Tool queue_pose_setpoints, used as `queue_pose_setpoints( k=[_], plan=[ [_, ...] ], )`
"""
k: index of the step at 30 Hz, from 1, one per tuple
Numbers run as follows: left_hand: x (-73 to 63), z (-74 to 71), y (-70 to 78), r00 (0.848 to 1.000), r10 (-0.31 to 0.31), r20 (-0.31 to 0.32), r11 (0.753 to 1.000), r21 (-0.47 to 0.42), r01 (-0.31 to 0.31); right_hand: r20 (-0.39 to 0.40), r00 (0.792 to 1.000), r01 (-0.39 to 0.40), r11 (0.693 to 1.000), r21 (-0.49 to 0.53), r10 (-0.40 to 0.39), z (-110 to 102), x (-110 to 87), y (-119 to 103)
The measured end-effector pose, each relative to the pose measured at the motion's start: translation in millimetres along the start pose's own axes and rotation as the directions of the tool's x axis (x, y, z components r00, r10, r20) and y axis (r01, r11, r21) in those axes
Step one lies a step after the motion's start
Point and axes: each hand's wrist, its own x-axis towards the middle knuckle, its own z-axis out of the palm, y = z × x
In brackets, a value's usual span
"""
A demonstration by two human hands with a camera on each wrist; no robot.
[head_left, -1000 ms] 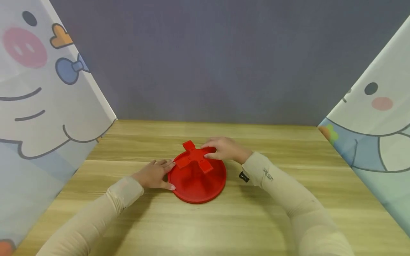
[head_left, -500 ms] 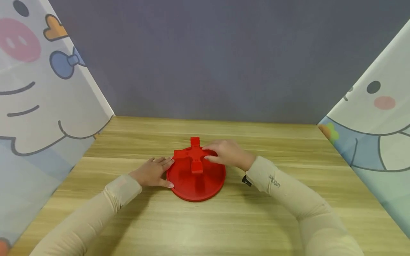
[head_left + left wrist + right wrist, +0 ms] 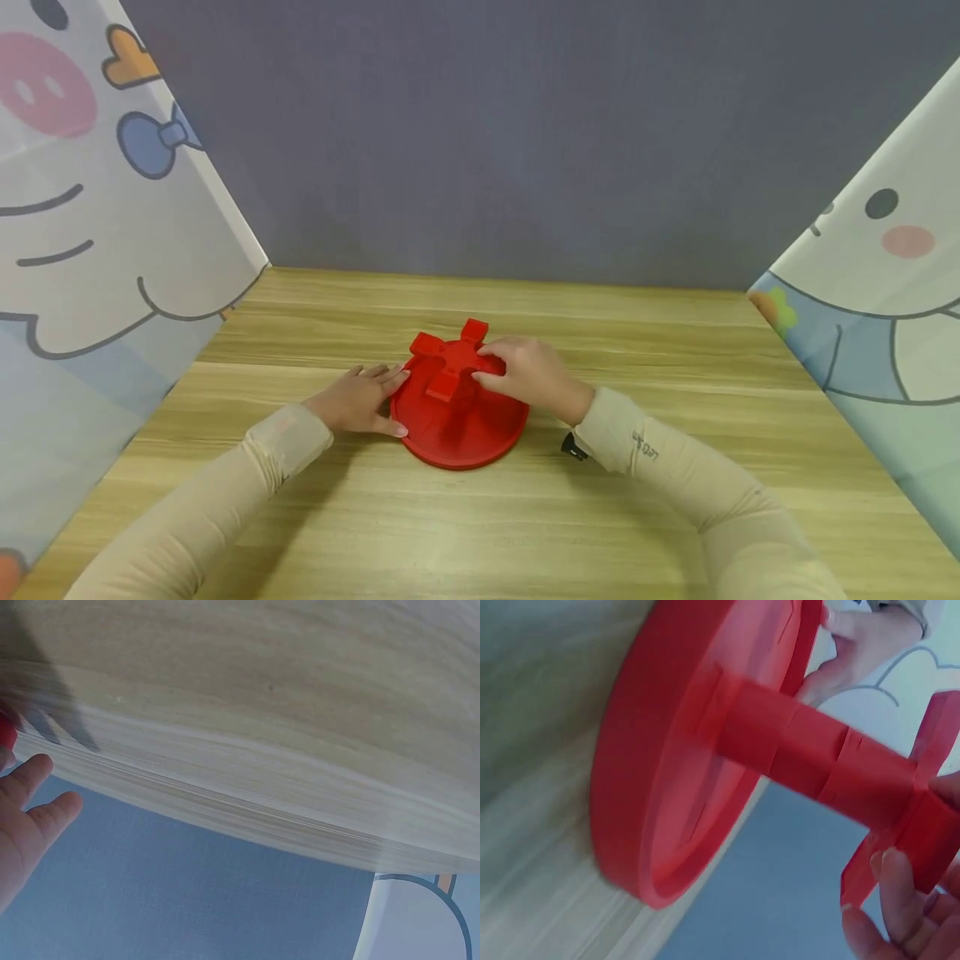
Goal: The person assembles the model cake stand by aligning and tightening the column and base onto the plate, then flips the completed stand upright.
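Observation:
A red round base [image 3: 435, 442] with a raised rim lies flat on the table. From its middle rises a red post [image 3: 802, 750] of stacked cylindrical sections, topped by a red cross-shaped piece [image 3: 459, 356] with flat arms. My right hand [image 3: 534, 375] grips one arm of that cross between thumb and fingers, hiding the arm in the head view. In the right wrist view the right hand's fingers [image 3: 900, 907] curl around the cross. My left hand [image 3: 354, 404] rests against the base's left rim, fingers and thumb spread. Only part of the left hand [image 3: 26, 825] shows in the left wrist view.
The wood-grain table [image 3: 420, 533] runs back to a dark grey panel [image 3: 480, 150]. Printed cartoon panels [image 3: 135, 275] stand along both sides. A small black clip-like piece [image 3: 573, 447] shows below the right cuff.
The cross-shaped top has turned clockwise as seen from above, my right hand staying at its right side. The base and my left hand have kept their places.

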Motion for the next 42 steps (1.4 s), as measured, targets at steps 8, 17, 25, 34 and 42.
queue_pose_setpoints(
  k=[8, 17, 25, 34, 42],
  plan=[
    [-1.4, -0.9, -2.7, 1.000, 0.006, -0.013, 1.000, -0.005, -0.006, -0.064, 0.995, 0.086, 0.991, 0.100, -0.080, -15.0, 12.4, 12.5],
    [-3.6, -2.6, -1.5, 1.000, -0.003, -0.011, 1.000, 0.001, 0.003, 0.212, 0.957, 0.160, 0.969, 0.187, -0.198, -19.3, 43.6, 41.3],
    [1.1, -0.5, 2.3, 1.000, 0.015, 0.005, 1.000, -0.011, -0.015, 0.286, 0.931, 0.199, 0.972, 0.125, -0.227, -13.3, 49.0, 37.8],
    [-0.5, -2.1, 1.3, 1.000, 0.002, 0.001, 1.000, -0.004, -0.002, 0.295, 0.939, 0.152, 0.983, 0.106, -0.177, -15.5, 43.4, 36.7],
    [1.1, -0.9, 0.0, 1.000, 0.009, 0.001, 1.000, 0.009, -0.009, 0.280, 0.952, 0.130, 0.991, -0.020, -0.119, -15.0, 26.4, 29.6]
  ],
)
